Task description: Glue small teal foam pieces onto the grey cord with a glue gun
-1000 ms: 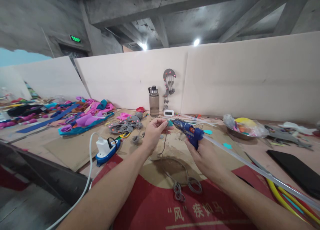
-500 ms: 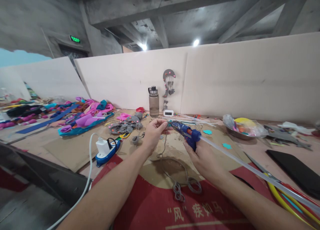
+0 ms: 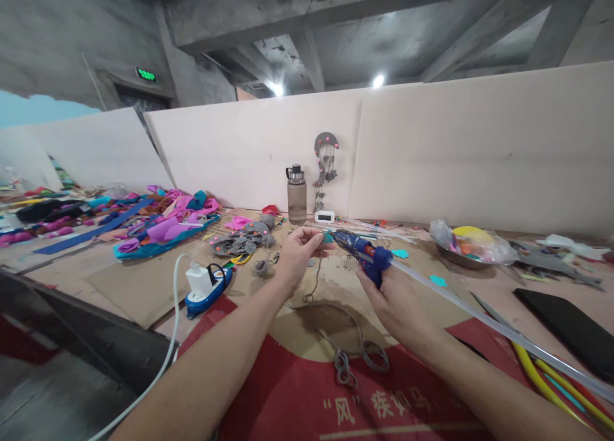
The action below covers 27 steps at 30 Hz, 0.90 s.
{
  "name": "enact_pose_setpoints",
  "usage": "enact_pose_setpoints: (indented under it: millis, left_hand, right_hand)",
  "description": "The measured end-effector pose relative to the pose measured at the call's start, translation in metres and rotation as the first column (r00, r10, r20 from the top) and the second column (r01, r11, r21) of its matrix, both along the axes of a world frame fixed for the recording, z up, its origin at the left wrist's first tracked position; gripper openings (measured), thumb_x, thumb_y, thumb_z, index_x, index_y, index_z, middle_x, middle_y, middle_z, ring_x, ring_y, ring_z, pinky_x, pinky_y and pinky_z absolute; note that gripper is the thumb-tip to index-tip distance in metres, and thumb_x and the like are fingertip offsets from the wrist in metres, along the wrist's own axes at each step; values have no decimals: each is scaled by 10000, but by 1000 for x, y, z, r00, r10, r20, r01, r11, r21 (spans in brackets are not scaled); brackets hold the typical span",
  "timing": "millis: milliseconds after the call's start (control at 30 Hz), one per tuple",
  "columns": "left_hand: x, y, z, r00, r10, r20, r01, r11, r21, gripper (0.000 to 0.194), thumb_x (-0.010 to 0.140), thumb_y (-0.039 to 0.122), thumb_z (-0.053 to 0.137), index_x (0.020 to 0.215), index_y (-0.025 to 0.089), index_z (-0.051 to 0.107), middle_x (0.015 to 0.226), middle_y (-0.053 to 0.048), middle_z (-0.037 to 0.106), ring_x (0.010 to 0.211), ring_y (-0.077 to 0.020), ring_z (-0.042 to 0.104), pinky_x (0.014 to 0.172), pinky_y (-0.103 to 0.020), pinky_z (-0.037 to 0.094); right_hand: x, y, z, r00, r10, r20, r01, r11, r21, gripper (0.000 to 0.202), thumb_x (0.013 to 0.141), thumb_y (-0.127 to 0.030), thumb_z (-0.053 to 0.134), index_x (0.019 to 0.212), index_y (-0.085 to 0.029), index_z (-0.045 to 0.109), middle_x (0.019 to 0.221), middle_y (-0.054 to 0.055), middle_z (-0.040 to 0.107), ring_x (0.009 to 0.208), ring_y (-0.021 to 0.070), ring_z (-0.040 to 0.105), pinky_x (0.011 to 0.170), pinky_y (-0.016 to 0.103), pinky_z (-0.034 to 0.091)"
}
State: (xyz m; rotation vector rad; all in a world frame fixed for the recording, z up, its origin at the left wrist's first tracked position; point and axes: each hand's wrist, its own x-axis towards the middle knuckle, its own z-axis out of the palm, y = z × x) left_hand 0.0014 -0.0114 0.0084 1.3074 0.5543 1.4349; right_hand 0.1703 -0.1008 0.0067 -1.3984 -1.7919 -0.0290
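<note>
My left hand (image 3: pixel 298 256) pinches a small teal felt piece (image 3: pixel 328 237) between thumb and fingers. A grey cord (image 3: pixel 319 274) hangs below that piece and runs down to loose loops on the red and tan board (image 3: pixel 288 390). In my right hand (image 3: pixel 391 297) is a blue hot glue gun (image 3: pixel 367 256), its nozzle pointing left, close to the teal piece. Whether the nozzle touches it I cannot tell. A long clear glue stick (image 3: pixel 446 297) sticks out of the gun's back toward the lower right. Two teal flower-shaped cutouts (image 3: pixel 437 280) lie right of the gun.
A blue power strip (image 3: pixel 208 294) with a white plug and cable sits left. Behind stand a water bottle (image 3: pixel 297 198), a small digital clock (image 3: pixel 325 217) and a grey moon hanging (image 3: pixel 327 141). At right are a metal bowl (image 3: pixel 463 257), a black phone (image 3: pixel 566 329) and yellow-handled scissors (image 3: pixel 527 367).
The glue gun has shifted slightly right, and its nozzle is a little farther from my left fingers. More of the teal piece shows now. My left hand has barely moved.
</note>
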Motion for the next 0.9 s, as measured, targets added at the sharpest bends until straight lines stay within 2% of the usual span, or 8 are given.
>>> enact_pose_setpoints:
  millis: [333,433,533,600,700,800,833,900]
  left_hand:
    - [0,0,1,1000,-1,-1,1,1000,-5,326,698,404,709,820,143,558,752,-27,664,680,-177,682,613,-286,533]
    - [0,0,1,1000,7,-1,-7,1000,-18,334,693,401,711,819,140,545,738,-27,656,668,-175,678,614,-290,533]
    - [-1,1,1,999,36,-32,-38,998,-42,331,688,403,709,811,146,542,732,-26,648,632,-162,664,579,-273,516]
    - [-1,2,0,992,92,-84,-95,995,-30,308,701,407,692,808,152,557,687,-12,628,588,-137,633,515,-226,462]
    - [-3,4,-1,959,236,-156,-228,972,63,228,718,363,675,767,154,598,632,8,592,561,-94,553,511,-196,397]
    - [-4,5,-1,926,326,-192,-299,941,159,164,721,318,665,734,158,631,677,7,602,603,-89,508,580,-205,395]
    - [-4,5,-1,919,337,-206,-303,936,179,157,726,317,659,739,162,639,687,6,604,608,-92,501,583,-208,390]
    - [-3,4,-1,908,343,-241,-295,931,214,156,742,324,643,757,168,645,680,6,597,594,-96,483,567,-211,374]
  right_hand:
    - [0,-1,2,999,20,-43,-19,1000,12,323,880,-376,396,988,-145,595,908,125,675,808,245,618,734,353,465]
    - [1,0,2,991,27,-127,-24,999,24,306,859,-378,431,993,-151,588,905,115,667,818,240,613,748,358,468]
    - [6,6,-1,951,47,-305,-71,995,-69,289,844,-427,456,846,-167,584,695,60,631,631,201,587,617,330,476]
    - [13,13,-4,884,65,-462,-150,977,-150,274,830,-438,481,775,-181,560,574,15,569,513,170,540,514,301,457]
    - [23,25,-8,763,37,-646,-243,942,-232,183,765,-369,571,785,-188,554,563,4,576,454,152,519,451,286,449]
    - [34,35,-12,690,-4,-724,-332,887,-321,151,705,-324,616,745,-198,542,628,36,634,442,146,529,423,288,453]
    - [38,38,-14,698,-15,-716,-349,866,-358,149,704,-326,613,730,-199,540,651,47,648,455,149,544,427,289,462]
    - [47,43,-19,805,-44,-591,-287,844,-453,163,725,-346,584,683,-196,536,626,52,646,463,153,559,427,283,462]
